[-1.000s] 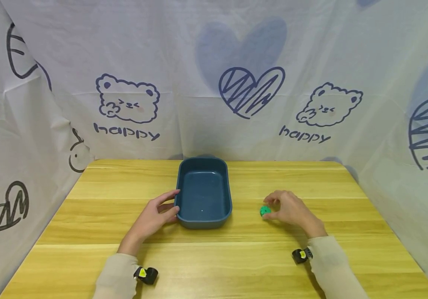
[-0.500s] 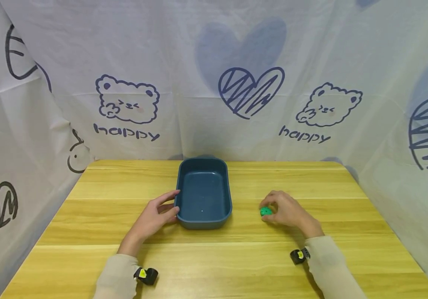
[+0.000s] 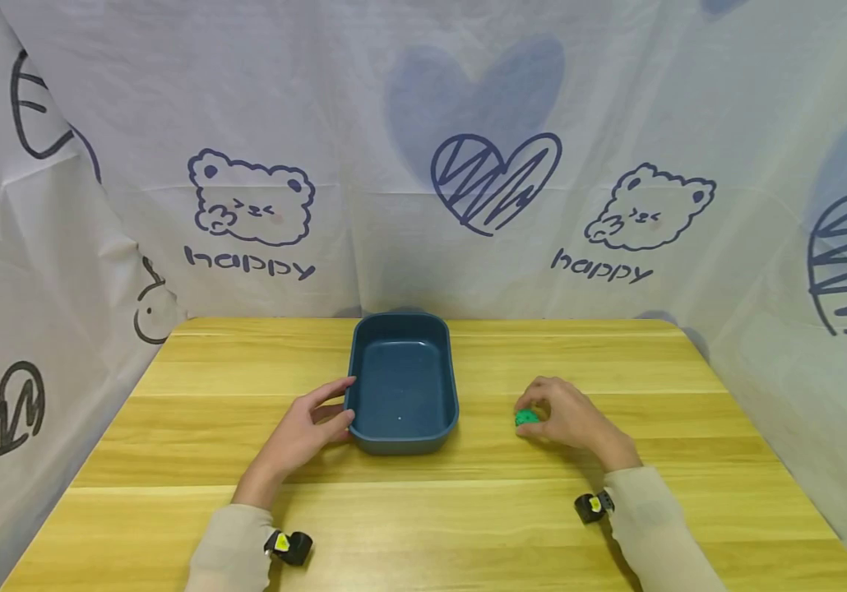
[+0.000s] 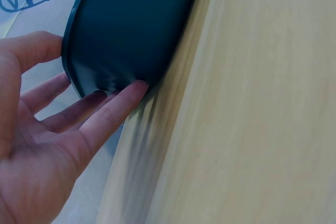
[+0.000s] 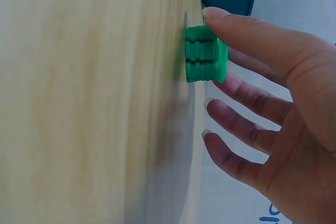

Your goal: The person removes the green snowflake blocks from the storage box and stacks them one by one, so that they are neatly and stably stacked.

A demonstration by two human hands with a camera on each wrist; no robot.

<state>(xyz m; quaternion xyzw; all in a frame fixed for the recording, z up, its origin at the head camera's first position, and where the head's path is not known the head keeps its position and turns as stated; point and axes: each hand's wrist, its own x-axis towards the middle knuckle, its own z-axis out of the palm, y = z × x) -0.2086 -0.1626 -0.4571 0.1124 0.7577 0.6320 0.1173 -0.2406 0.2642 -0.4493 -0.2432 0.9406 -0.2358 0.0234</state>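
Observation:
A deep blue rectangular bin with rounded corners (image 3: 403,446) stands on the table near its back edge. My left hand (image 3: 305,427) is at the bin's left side, fingertips and thumb against the outer wall, as the left wrist view also shows. To the right of the bin, my right hand (image 3: 575,418) pinches a small round green ribbed piece (image 5: 201,54) between thumb and index finger. Seen from the right wrist, this piece has grooved sides and a wider rim, and sits close over the table. The other right fingers are loosely bent. The fingers partly hide the piece in the head view.
The wood-patterned table (image 3: 423,518) reaches back to a white printed cloth (image 3: 394,271), which also hangs at both sides. A small black camera is strapped on each wrist, over beige sleeves (image 3: 231,543).
My right fingers have closed in on the green piece, which now looks slightly tilted. The right wrist has shifted a little left. My left hand and the bin stay put.

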